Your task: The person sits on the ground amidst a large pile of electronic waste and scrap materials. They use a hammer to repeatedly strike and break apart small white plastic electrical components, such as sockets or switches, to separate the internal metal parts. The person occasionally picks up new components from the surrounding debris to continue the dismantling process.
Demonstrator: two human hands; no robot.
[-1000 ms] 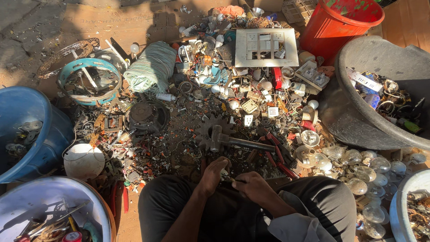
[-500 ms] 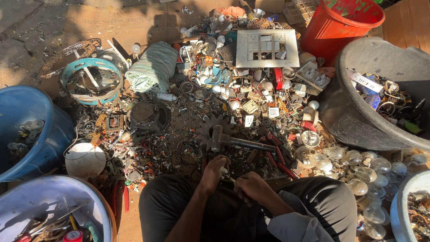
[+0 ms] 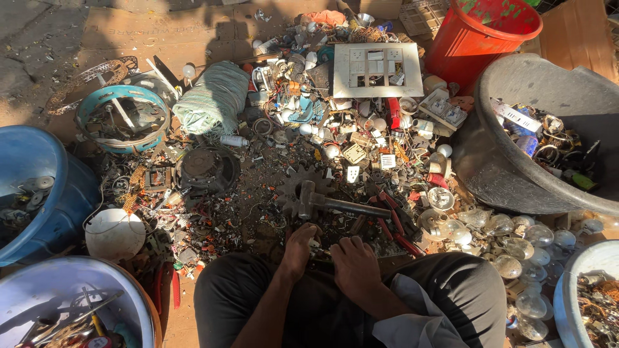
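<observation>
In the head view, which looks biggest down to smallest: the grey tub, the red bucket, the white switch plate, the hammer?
Largest to smallest as seen:
1. grey tub
2. red bucket, partly cut off
3. white switch plate
4. hammer

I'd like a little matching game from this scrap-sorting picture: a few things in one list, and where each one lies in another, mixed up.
Things:
1. hammer
2. red bucket
3. white switch plate
4. clear bulbs

Places:
A. top right corner, behind the grey tub
B. right of the knees, in a loose heap on the ground
C. just ahead of both hands, lying on its side
D. top middle, flat on the scrap pile

Pairs: 1-C, 2-A, 3-D, 4-B

The left hand and right hand are close together over a small part that cannot be made out.
</observation>
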